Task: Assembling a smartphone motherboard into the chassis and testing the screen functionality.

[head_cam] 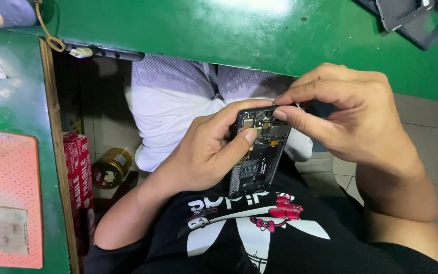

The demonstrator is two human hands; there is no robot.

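An opened black smartphone with its back cover off shows its circuit board and battery. My left hand grips it from the left, the thumb pressed on the board. My right hand comes over from the right, with forefinger and thumb pinched at the phone's top edge; whether a small part sits between them is too small to tell. The phone is held over my lap, above a black printed shirt.
A green workbench runs across the top and down the left side. A salmon perforated mat lies at the left. Dark phone parts rest at the top right. A red box and a round tin sit on the floor.
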